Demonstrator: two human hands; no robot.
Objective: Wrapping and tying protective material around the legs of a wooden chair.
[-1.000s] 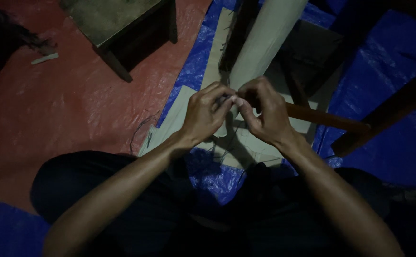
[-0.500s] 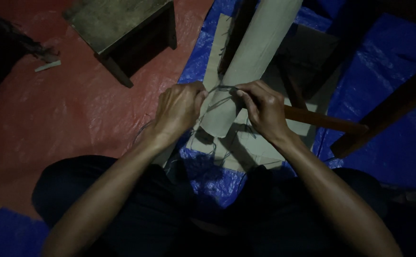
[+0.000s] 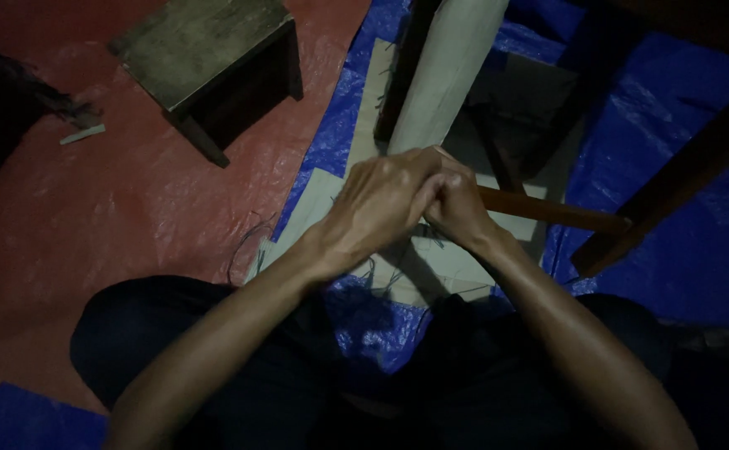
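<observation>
Pale rolled sheet [image 3: 448, 75], slanting away just beyond the fingertips; its near end meets the hands. Left hand [image 3: 385, 200] folded over right hand [image 3: 456, 208], fingers curled shut together; what they pinch cannot be told. Wooden stick [image 3: 552, 211] runs rightward from the right fingers. Beneath: pale flat panels [image 3: 431, 267] on blue tarpaulin [image 3: 681, 250]; red sheeting [image 3: 131, 217] and wooden stool [image 3: 206, 62] well left of the fingers.

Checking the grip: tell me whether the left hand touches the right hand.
Touching. The head view shows the left hand lying over the right hand, no gap between them.
</observation>
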